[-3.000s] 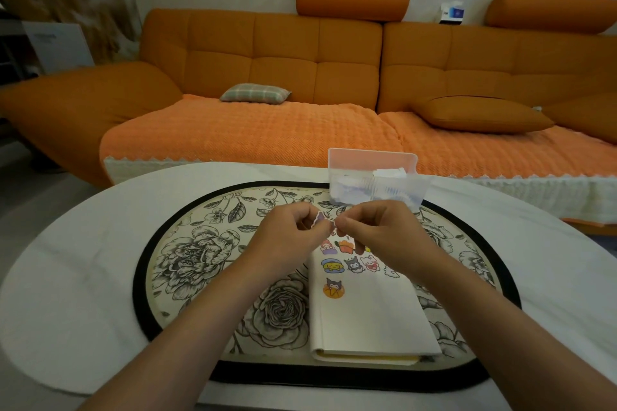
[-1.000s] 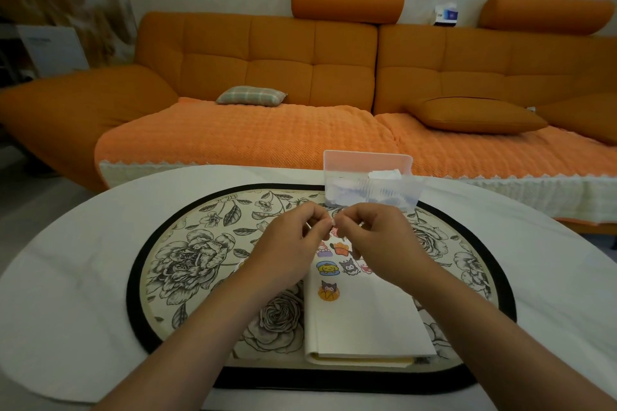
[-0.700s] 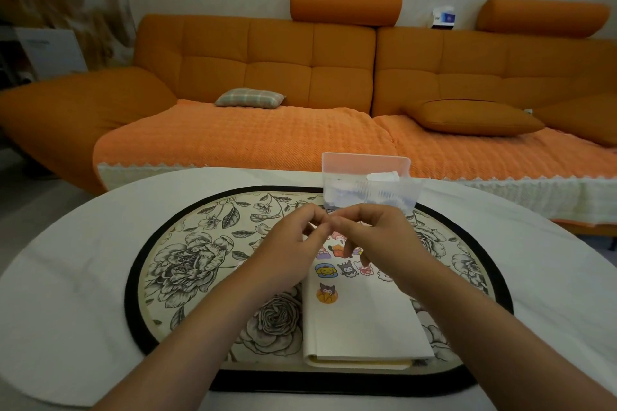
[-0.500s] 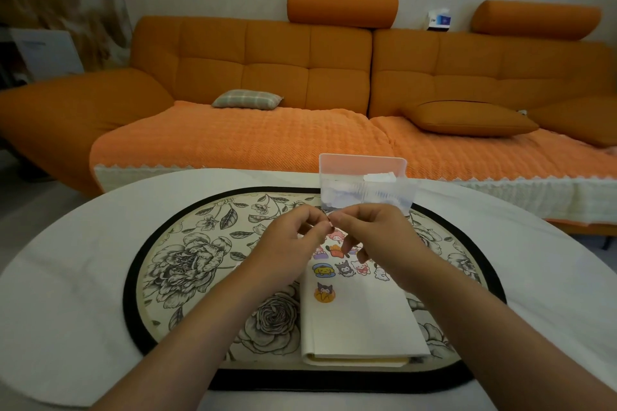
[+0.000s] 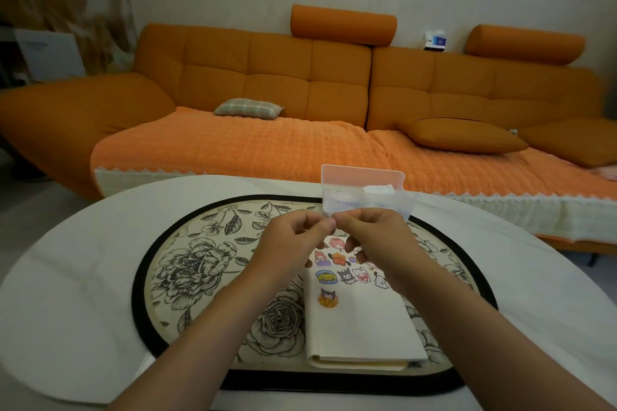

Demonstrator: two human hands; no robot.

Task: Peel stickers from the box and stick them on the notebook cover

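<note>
A white notebook (image 5: 360,327) lies closed on a floral placemat (image 5: 200,264), with several cartoon stickers (image 5: 347,272) on the far half of its cover. Just beyond it stands a clear plastic sticker box (image 5: 365,192) with its lid up. My left hand (image 5: 293,243) and my right hand (image 5: 377,237) are held together above the notebook's far end, fingertips meeting. Between them they pinch a small sticker; it is mostly hidden by the fingers.
The placemat lies on a white oval table (image 5: 66,294). Behind the table runs a long orange sofa (image 5: 300,110) with a checked cushion (image 5: 248,108) and an orange pillow (image 5: 464,135). A small box (image 5: 435,40) sits on the sofa back.
Both hands have stayed pinched together over the notebook, shifting only slightly while working the small sticker. The head camera has tilted a little.
</note>
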